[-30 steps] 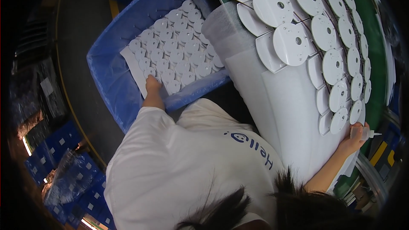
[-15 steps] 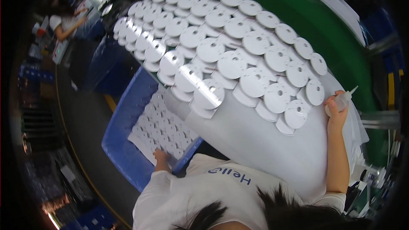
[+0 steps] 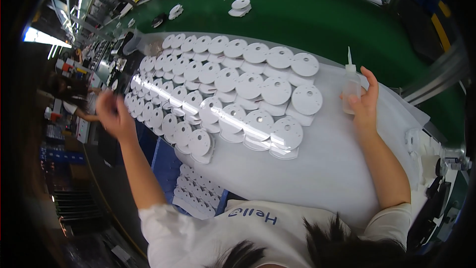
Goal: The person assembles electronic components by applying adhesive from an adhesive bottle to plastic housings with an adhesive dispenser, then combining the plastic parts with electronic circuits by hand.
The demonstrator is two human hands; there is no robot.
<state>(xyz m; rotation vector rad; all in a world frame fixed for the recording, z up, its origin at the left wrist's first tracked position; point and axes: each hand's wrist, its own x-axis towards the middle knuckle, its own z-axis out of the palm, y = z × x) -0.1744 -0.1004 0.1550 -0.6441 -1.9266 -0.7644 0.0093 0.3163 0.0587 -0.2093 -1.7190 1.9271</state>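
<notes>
My right hand (image 3: 368, 100) is wrapped round a small translucent squeeze bottle (image 3: 351, 92) with a white cap and a thin nozzle. The bottle stands nearly upright in the grip, its nozzle pointing up, over the right part of the pale sheet (image 3: 337, 159). My left hand (image 3: 113, 114) is raised at the left end of the rows of white round discs (image 3: 226, 80). Motion smears its fingers, so I cannot make out whether it holds anything. The discs have a centre hole and lie on white pieces beneath them. Some catch a bright streak of reflected light.
Below the table's left edge is a blue bin (image 3: 167, 161) with more white discs (image 3: 196, 193) inside. On the green tabletop (image 3: 292, 15) beyond the sheet stand two small disc stacks (image 3: 240, 7). Another person (image 3: 82, 109) works at the far left. Clutter lies at the right edge.
My left hand has left the blue bin and risen to the far left end of the disc rows. The bottle in my right hand has tipped from slanted to nearly upright. The view has turned.
</notes>
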